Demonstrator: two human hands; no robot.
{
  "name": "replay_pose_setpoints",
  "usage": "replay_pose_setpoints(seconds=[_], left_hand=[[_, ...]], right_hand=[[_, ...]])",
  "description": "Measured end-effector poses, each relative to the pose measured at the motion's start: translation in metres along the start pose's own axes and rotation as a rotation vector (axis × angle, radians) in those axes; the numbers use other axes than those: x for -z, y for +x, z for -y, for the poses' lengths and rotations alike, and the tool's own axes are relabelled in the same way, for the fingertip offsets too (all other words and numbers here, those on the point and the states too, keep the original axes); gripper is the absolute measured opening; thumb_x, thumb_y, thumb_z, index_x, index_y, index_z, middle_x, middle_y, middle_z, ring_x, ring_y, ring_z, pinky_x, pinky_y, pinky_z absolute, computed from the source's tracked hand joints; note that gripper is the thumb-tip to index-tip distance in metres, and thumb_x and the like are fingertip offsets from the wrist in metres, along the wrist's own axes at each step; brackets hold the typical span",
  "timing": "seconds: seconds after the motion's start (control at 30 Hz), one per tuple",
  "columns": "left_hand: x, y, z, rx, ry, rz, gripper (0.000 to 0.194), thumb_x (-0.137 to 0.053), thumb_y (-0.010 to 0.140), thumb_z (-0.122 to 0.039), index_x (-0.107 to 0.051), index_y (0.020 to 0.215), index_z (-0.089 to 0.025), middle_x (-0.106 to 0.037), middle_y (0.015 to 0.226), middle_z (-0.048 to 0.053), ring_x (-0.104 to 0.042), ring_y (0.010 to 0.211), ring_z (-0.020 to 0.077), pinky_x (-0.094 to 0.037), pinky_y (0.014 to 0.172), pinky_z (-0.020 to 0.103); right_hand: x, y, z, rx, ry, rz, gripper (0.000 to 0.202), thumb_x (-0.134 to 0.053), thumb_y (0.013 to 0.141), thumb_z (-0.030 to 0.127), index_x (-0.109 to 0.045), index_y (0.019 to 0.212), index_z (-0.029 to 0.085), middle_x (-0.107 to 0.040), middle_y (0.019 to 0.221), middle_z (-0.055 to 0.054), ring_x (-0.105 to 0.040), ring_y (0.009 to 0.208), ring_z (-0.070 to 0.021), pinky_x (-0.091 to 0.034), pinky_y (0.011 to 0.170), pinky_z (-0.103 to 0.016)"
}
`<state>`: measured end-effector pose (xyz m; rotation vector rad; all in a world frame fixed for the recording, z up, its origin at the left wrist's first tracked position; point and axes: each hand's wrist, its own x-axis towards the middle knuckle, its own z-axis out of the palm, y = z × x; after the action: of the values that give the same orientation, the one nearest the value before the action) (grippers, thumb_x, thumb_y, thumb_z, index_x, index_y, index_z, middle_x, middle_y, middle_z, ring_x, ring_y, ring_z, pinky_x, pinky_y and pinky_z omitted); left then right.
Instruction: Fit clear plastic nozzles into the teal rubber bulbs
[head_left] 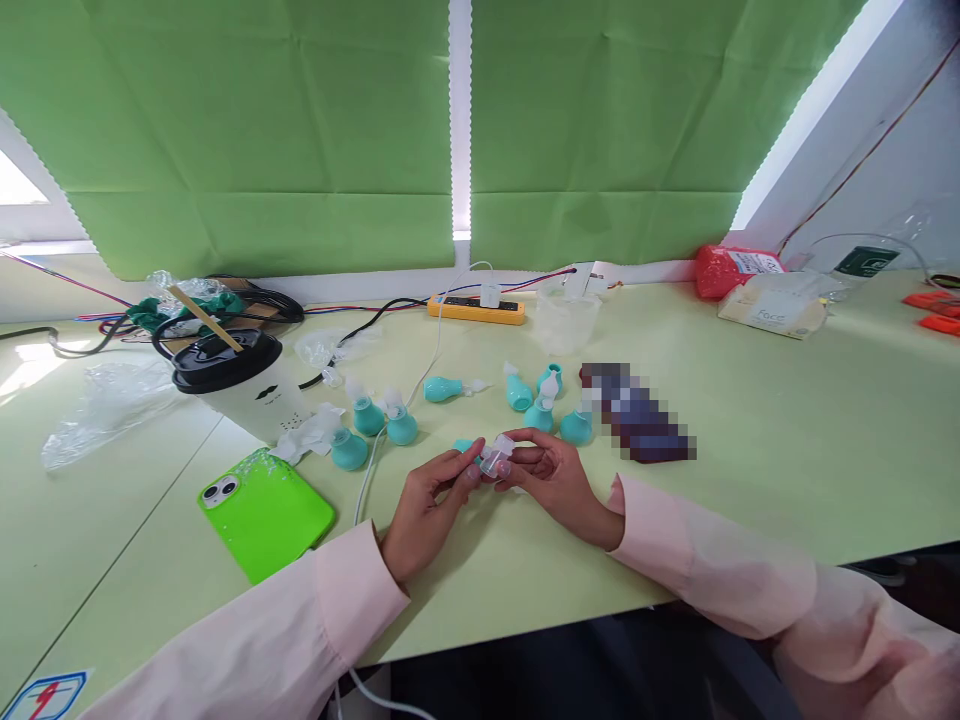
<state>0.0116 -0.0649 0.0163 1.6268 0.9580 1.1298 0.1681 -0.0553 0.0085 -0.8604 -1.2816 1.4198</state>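
Note:
Over the near middle of the table, my left hand (431,500) and my right hand (551,482) meet at a small clear plastic piece (496,456). Both hands are closed, with thumb and fingers pinching it from either side. Part of a teal bulb (466,446) shows just behind my left fingertips; whether they touch it I cannot tell. Beyond the hands stand several teal squeeze bulbs with clear or whitish tops, among them one at the left (349,449) and one at the right (576,427). Another teal bulb (442,389) lies on its side.
A green phone (266,515) and a lidded paper cup (244,390) are at the left. A blurred dark object (641,415) lies right of the bulbs. Behind are a yellow power strip (476,310) and a clear tub (564,320). A white cable (367,475) crosses the table.

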Motion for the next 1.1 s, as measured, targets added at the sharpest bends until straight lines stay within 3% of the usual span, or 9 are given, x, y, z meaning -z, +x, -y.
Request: replay_pose_setpoints(seconds=[0.33, 0.67, 0.8, 0.97, 1.1], left_hand=[[-0.004, -0.0076, -0.002, 0.077, -0.117, 0.13, 0.051, -0.043, 0.078, -0.031, -0.031, 0.125, -0.014, -0.04, 0.057, -0.002, -0.037, 0.053, 0.008, -0.034, 0.053, 0.022], [-0.0037, -0.0109, -0.0028, 0.104, -0.122, 0.217, 0.057, -0.042, 0.078, -0.027, -0.02, 0.129, -0.013, -0.044, 0.048, -0.004, -0.04, 0.046, 0.008, -0.032, 0.051, 0.022], [-0.0027, -0.0092, -0.0053, 0.093, -0.05, 0.248, 0.056, -0.041, 0.078, -0.025, -0.021, 0.128, -0.012, -0.044, 0.043, -0.005, -0.036, 0.041, 0.0072, -0.033, 0.051, 0.021], [-0.0012, -0.0064, -0.0016, -0.018, 0.165, 0.217, 0.053, -0.042, 0.076, -0.021, -0.028, 0.126, -0.012, -0.042, 0.041, -0.007, -0.032, 0.039, 0.0068, -0.033, 0.049, 0.02], [-0.0007, -0.0067, -0.0011, -0.047, 0.193, 0.222, 0.057, -0.045, 0.072, -0.017, -0.028, 0.126, -0.012, -0.041, 0.044, -0.007, -0.033, 0.042, 0.0069, -0.032, 0.048, 0.02]], right_hand=[[-0.0031, -0.0034, 0.0028, 0.027, -0.025, -0.04, 0.03, -0.061, 0.066, 0.031, -0.045, 0.089, 0.018, -0.065, 0.071, -0.002, -0.064, 0.067, -0.0185, -0.054, 0.061, -0.033], [-0.0023, -0.0037, 0.0018, 0.004, -0.004, -0.056, 0.032, -0.059, 0.067, 0.034, -0.043, 0.09, 0.019, -0.065, 0.066, -0.001, -0.064, 0.062, -0.0191, -0.053, 0.057, -0.032], [-0.0027, -0.0058, 0.0034, 0.039, -0.017, -0.057, 0.031, -0.058, 0.068, 0.033, -0.043, 0.091, 0.019, -0.064, 0.062, 0.0, -0.064, 0.061, -0.0188, -0.052, 0.056, -0.032], [-0.0021, -0.0049, 0.0033, 0.059, -0.029, -0.039, 0.029, -0.058, 0.068, 0.031, -0.044, 0.089, 0.019, -0.065, 0.063, 0.001, -0.063, 0.056, -0.0167, -0.05, 0.052, -0.028], [-0.0014, -0.0037, 0.0035, 0.066, -0.025, -0.019, 0.027, -0.059, 0.068, 0.029, -0.044, 0.089, 0.019, -0.064, 0.064, 0.001, -0.063, 0.055, -0.0157, -0.05, 0.052, -0.028]])
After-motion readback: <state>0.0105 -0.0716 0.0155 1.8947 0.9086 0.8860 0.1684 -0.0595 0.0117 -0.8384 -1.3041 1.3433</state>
